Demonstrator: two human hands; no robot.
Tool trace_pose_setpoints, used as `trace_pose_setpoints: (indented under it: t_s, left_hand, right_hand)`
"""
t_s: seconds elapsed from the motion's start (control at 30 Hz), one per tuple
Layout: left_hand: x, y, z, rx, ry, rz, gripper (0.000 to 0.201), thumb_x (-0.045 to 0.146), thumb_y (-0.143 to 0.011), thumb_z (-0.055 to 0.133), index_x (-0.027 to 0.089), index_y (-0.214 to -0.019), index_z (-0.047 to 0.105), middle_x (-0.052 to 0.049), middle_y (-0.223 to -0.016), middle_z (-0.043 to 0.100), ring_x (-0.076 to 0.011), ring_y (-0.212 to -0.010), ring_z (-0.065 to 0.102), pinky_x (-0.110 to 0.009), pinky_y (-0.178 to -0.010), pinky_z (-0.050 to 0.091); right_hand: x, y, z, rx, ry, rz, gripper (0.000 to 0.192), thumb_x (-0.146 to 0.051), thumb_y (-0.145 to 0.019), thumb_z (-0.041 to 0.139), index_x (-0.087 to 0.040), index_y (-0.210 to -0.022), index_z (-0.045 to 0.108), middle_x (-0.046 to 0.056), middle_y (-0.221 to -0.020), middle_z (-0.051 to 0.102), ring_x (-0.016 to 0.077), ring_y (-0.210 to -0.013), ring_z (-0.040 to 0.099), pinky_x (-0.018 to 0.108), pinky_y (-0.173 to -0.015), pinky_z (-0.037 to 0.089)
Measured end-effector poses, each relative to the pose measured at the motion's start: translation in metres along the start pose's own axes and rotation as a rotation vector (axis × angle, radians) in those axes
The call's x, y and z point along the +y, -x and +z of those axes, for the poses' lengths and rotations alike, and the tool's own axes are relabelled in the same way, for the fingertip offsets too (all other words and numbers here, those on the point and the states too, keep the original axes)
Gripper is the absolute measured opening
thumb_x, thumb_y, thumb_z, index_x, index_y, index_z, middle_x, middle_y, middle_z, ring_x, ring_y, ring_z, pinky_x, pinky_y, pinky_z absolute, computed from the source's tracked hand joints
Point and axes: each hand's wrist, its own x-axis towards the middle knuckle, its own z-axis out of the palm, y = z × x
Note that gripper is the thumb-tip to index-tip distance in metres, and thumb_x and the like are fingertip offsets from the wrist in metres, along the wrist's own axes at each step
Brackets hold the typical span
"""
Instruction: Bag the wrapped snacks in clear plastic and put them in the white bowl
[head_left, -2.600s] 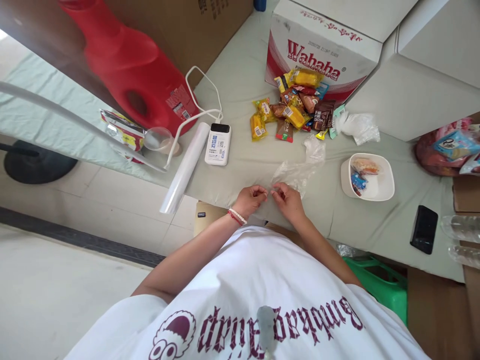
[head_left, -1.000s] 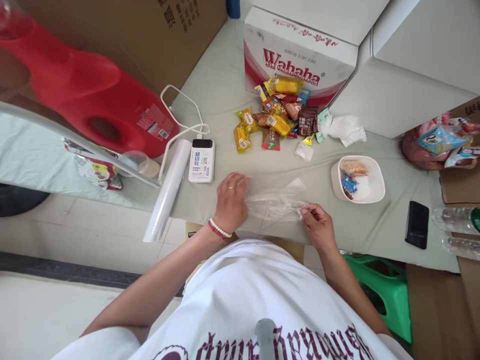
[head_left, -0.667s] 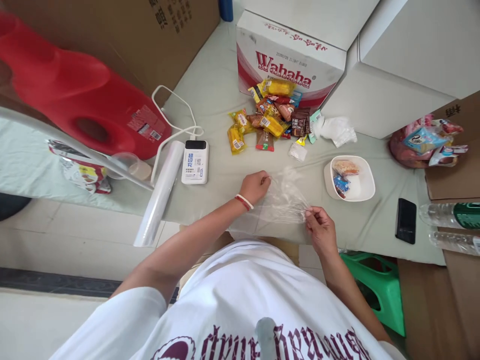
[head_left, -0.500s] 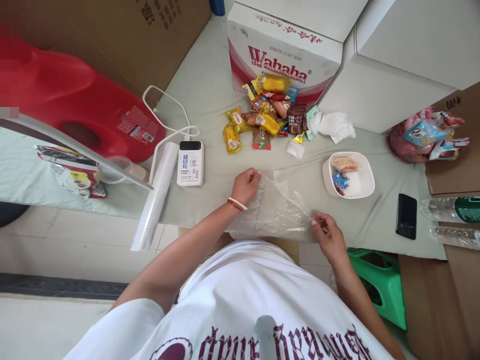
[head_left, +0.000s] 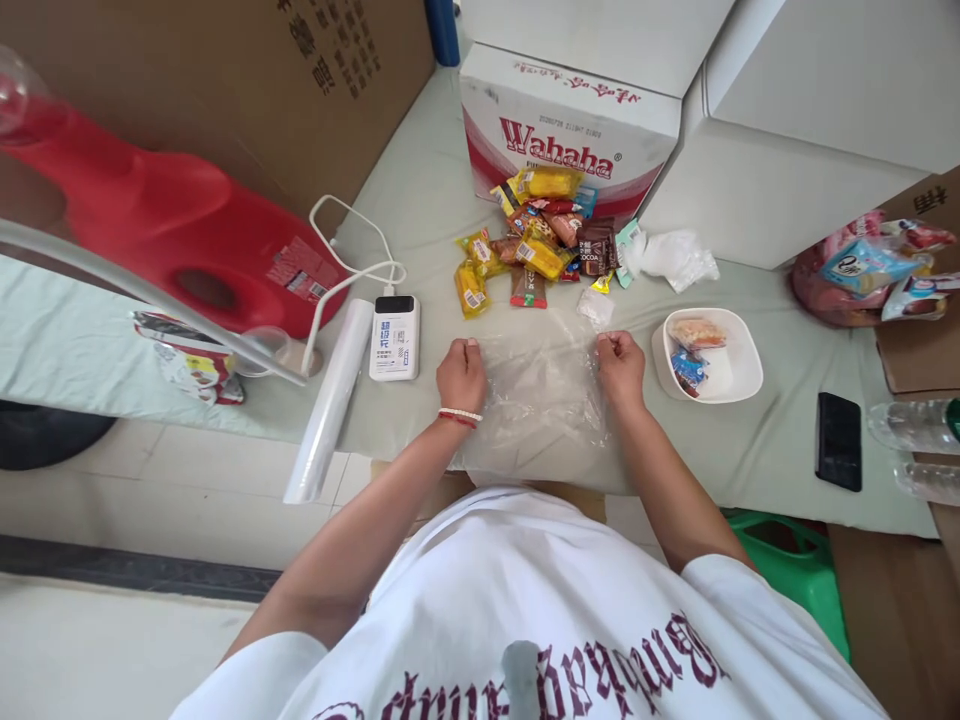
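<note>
A thin clear plastic bag (head_left: 541, 395) is spread flat between my hands at the near edge of the table. My left hand (head_left: 461, 377), with a white and a red bracelet at the wrist, pinches its far left corner. At the far right corner, my right hand (head_left: 622, 371) grips the film between thumb and fingers. Just beyond the bag is a pile of wrapped snacks (head_left: 541, 252). A white plastic bowl (head_left: 733, 370) with a couple of packets in it stands right of my right hand.
Left of my hands lie a white power bank (head_left: 395, 345) with a cable and a clear plastic roll (head_left: 330, 410) overhanging the edge. A red jug (head_left: 172, 215) stands farther left. A Wahaha carton (head_left: 487, 150) backs the snacks. A phone (head_left: 838, 440) and bottles lie right.
My right hand has moved from the bag's near right side to its far right corner. My left hand has shifted slightly left, and the film is now spread more evenly between them.
</note>
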Motion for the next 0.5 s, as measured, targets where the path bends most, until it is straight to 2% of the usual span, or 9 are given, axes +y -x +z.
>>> trace_pose_setpoints:
  t_s: [0.07,0.1,0.13,0.17,0.23,0.3,0.33,0.4,0.5]
  left_hand:
    - [-0.004,0.004,0.001,0.157,-0.101,0.119,0.034,0.038,-0.097,0.054,0.014,-0.119,0.063,-0.017,-0.109,0.068,-0.0291,-0.105,0.063,-0.043,-0.096,0.047]
    - [-0.005,0.007,0.002,0.207,-0.149,0.216,0.038,0.036,-0.096,0.057,0.013,-0.125,0.061,-0.02,-0.121,0.065,-0.0325,-0.118,0.06,-0.048,-0.104,0.043]
    - [-0.006,0.011,0.004,0.204,-0.195,0.336,0.037,0.034,-0.095,0.059,0.015,-0.127,0.061,-0.021,-0.128,0.063,-0.0346,-0.128,0.055,-0.052,-0.112,0.037]
    - [-0.007,0.014,0.005,0.133,-0.238,0.471,0.033,0.031,-0.096,0.058,0.018,-0.126,0.064,-0.019,-0.13,0.064,-0.0348,-0.135,0.052,-0.056,-0.117,0.031]
    - [-0.01,0.017,0.005,-0.138,-0.315,0.735,0.029,0.027,-0.099,0.053,0.025,-0.125,0.068,-0.013,-0.129,0.069,-0.0313,-0.14,0.053,-0.059,-0.124,0.021]
    - [-0.015,0.016,0.002,-0.371,-0.398,0.887,0.035,0.03,-0.103,0.048,0.029,-0.134,0.065,-0.011,-0.138,0.069,-0.0299,-0.143,0.053,-0.064,-0.127,0.014]
    - [-0.017,0.014,-0.001,-0.435,-0.445,0.906,0.04,0.035,-0.105,0.046,0.029,-0.142,0.061,-0.012,-0.146,0.065,-0.0313,-0.145,0.05,-0.068,-0.127,0.011]
    - [-0.022,0.011,-0.009,-0.478,-0.533,0.871,0.055,0.047,-0.104,0.046,0.026,-0.154,0.05,-0.017,-0.162,0.049,-0.036,-0.151,0.043,-0.075,-0.125,0.006]
    - [-0.029,0.011,-0.02,-0.529,-0.611,0.836,0.073,0.06,-0.099,0.05,0.024,-0.161,0.04,-0.02,-0.171,0.029,-0.0391,-0.157,0.033,-0.075,-0.124,0.003]
  right_hand:
    - [0.0,-0.005,-0.002,0.095,0.1,-0.011,0.027,-0.045,-0.091,0.056,-0.02,-0.09,0.062,-0.002,-0.073,0.06,0.0144,-0.067,0.052,0.027,-0.068,0.041]
    - [-0.001,-0.006,-0.004,0.126,0.143,-0.005,0.026,-0.045,-0.09,0.057,-0.019,-0.089,0.063,-0.001,-0.073,0.062,0.015,-0.068,0.054,0.028,-0.07,0.041]
    - [-0.002,-0.006,-0.006,0.118,0.18,-0.005,0.026,-0.044,-0.09,0.057,-0.019,-0.089,0.064,-0.001,-0.074,0.063,0.0155,-0.069,0.055,0.029,-0.071,0.041]
    - [-0.003,-0.007,-0.009,0.106,0.213,-0.005,0.026,-0.044,-0.09,0.056,-0.019,-0.089,0.064,0.0,-0.075,0.065,0.0159,-0.07,0.056,0.029,-0.072,0.041]
    - [-0.005,-0.007,-0.018,0.087,0.283,-0.01,0.028,-0.044,-0.092,0.053,-0.018,-0.092,0.065,0.002,-0.079,0.068,0.0172,-0.072,0.058,0.029,-0.072,0.042]
    - [-0.007,-0.008,-0.031,0.067,0.398,-0.03,0.031,-0.043,-0.095,0.049,-0.017,-0.097,0.067,0.006,-0.086,0.072,0.0198,-0.077,0.061,0.031,-0.075,0.044]
    - [-0.009,-0.009,-0.038,0.037,0.485,-0.035,0.032,-0.041,-0.096,0.048,-0.017,-0.099,0.068,0.007,-0.088,0.073,0.0215,-0.079,0.062,0.032,-0.076,0.044]
    - [-0.017,-0.013,-0.051,-0.083,0.695,-0.029,0.029,-0.036,-0.095,0.048,-0.017,-0.101,0.07,0.011,-0.091,0.074,0.0251,-0.082,0.064,0.035,-0.078,0.044]
    - [-0.035,-0.032,-0.06,-0.226,0.884,-0.069,0.031,-0.037,-0.095,0.052,-0.017,-0.109,0.072,0.013,-0.096,0.074,0.029,-0.087,0.065,0.039,-0.082,0.046]
